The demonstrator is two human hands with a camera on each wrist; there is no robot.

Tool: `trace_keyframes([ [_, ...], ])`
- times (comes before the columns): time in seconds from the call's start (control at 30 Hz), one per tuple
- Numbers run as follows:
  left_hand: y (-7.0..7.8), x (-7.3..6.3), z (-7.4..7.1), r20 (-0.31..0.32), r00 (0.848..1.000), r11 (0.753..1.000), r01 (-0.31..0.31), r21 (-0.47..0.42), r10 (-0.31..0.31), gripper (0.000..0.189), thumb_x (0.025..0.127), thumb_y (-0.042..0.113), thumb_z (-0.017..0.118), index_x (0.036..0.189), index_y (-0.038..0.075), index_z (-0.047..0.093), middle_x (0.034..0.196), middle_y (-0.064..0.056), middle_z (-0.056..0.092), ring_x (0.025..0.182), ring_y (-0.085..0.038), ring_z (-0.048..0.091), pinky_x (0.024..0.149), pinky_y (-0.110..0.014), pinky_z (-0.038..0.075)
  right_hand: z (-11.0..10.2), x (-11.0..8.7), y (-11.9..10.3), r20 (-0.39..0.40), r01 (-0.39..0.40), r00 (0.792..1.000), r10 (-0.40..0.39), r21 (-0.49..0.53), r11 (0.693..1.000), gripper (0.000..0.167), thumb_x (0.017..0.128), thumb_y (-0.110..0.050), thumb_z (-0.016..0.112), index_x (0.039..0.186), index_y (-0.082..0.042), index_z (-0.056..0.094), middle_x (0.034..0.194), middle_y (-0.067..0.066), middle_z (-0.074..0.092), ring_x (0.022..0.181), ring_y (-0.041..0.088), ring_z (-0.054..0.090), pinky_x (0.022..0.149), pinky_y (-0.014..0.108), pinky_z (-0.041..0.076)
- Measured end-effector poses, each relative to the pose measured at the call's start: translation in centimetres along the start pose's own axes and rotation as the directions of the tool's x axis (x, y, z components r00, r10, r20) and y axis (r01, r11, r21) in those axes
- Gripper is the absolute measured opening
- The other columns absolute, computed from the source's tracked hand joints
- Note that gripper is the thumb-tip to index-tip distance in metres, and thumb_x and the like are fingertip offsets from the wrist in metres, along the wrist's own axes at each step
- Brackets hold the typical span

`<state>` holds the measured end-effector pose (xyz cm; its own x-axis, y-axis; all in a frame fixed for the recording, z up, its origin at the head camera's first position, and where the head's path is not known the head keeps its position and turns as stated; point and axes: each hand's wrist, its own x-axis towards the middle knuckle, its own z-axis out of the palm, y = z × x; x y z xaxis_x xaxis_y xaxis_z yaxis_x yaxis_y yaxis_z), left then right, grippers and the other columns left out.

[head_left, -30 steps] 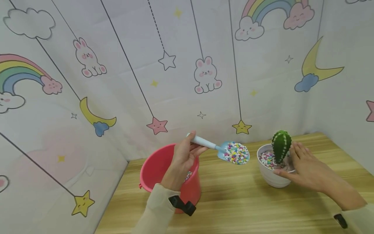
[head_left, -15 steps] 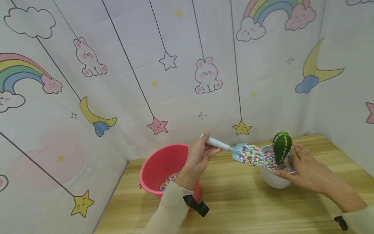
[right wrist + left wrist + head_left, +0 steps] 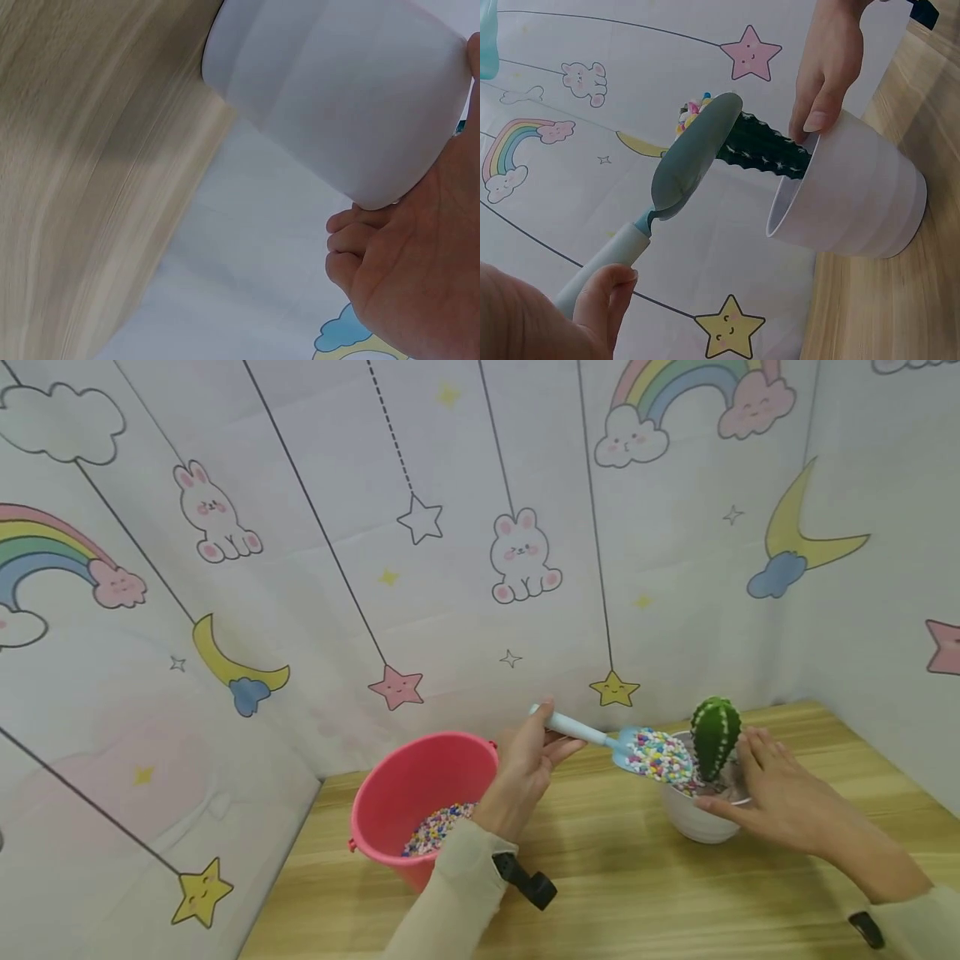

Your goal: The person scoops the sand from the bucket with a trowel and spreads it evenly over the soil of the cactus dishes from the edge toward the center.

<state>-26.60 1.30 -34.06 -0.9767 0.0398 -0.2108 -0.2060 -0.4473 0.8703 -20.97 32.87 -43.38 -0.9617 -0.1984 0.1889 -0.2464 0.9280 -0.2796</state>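
Observation:
My left hand (image 3: 517, 768) grips the pale handle of a light blue toy trowel (image 3: 581, 727), its blade heaped with multicoloured pebbles (image 3: 660, 756). The blade's tip overlaps the left rim of a white flowerpot (image 3: 701, 821). A green cactus (image 3: 716, 735) stands in that pot, with more pebbles partly hidden around its base. At the pot's right side my right hand (image 3: 795, 793) holds the rim, thumb at the near edge and fingers on the far side. The left wrist view shows the blade's underside (image 3: 694, 154) beside the cactus (image 3: 769, 148).
A pink-red bucket (image 3: 378, 810) stands to the left, partly behind my left forearm, with multicoloured pebbles (image 3: 438, 827) in its bottom. Both containers sit on a wood-grain table (image 3: 600, 893). A white cartoon-printed cloth (image 3: 450, 610) rises behind and at the sides.
My left hand has carried the loaded trowel rightward, from beside the bucket to the pot's rim, uncovering more of the bucket's inside. My right hand has stayed at the pot.

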Motion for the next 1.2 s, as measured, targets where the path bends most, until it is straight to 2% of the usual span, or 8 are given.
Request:
trace_keyframes([
  [0.3,-1.5,0.7,0.4,0.013,1.000,1.000,-0.007,0.027,0.006,0.034,0.108,0.025,0.062,0.123,-0.005,0.063,0.108,-0.026,0.065,0.112,-0.043,0.074,0.081,-0.035,0.068,0.1,-0.1,-0.1,-0.017,-0.001,1.000,0.001,-0.017,1.000,0.118,0.094,-0.069,0.063,0.152,0.026,0.023,0.161,0.049,0.015,0.152,0.064,0.019,0.129,0.071,0.017],
  [0.53,-2.7,1.5,0.3,-0.025,1.000,0.999,-0.003,0.043,0.004,0.032,0.107,0.025,0.063,0.124,-0.003,0.064,0.105,-0.023,0.066,0.099,-0.039,0.079,0.077,-0.032,0.068,0.0,-0.1,-0.3,-0.030,0.005,1.000,-0.006,-0.030,1.000,0.118,0.094,-0.069,0.065,0.152,0.026,0.024,0.160,0.050,0.017,0.151,0.065,0.022,0.128,0.071,0.020],
  [0.7,-3.3,1.9,0.5,-0.049,0.999,0.999,-0.003,0.051,0.006,0.038,0.106,0.026,0.064,0.127,-0.006,0.061,0.101,-0.021,0.065,0.091,-0.035,0.080,0.074,-0.031,0.069,-0.1,-0.2,-0.2,-0.032,-0.003,0.999,0.001,-0.036,0.999,0.119,0.094,-0.069,0.064,0.151,0.027,0.024,0.159,0.051,0.016,0.150,0.066,0.021,0.127,0.073,0.020],
  [0.93,-3.6,2.4,0.6,-0.076,0.997,0.998,-0.019,0.056,0.023,0.035,0.105,0.027,0.066,0.119,-0.005,0.064,0.101,-0.020,0.066,0.084,-0.029,0.081,0.072,-0.030,0.068,-0.4,-0.1,-0.5,-0.046,0.002,0.999,-0.003,-0.038,0.999,0.119,0.093,-0.069,0.065,0.150,0.028,0.025,0.159,0.051,0.017,0.150,0.066,0.022,0.126,0.073,0.022],
  [1.2,-3.8,2.4,0.8,-0.107,0.993,0.997,-0.040,0.060,0.047,0.030,0.103,0.027,0.068,0.110,-0.001,0.064,0.097,-0.017,0.064,0.073,-0.023,0.079,0.069,-0.029,0.068,-0.1,-0.3,-0.5,-0.042,-0.010,0.999,0.008,-0.050,0.999,0.118,0.094,-0.069,0.063,0.149,0.028,0.026,0.159,0.052,0.016,0.149,0.067,0.021,0.126,0.074,0.020],
])
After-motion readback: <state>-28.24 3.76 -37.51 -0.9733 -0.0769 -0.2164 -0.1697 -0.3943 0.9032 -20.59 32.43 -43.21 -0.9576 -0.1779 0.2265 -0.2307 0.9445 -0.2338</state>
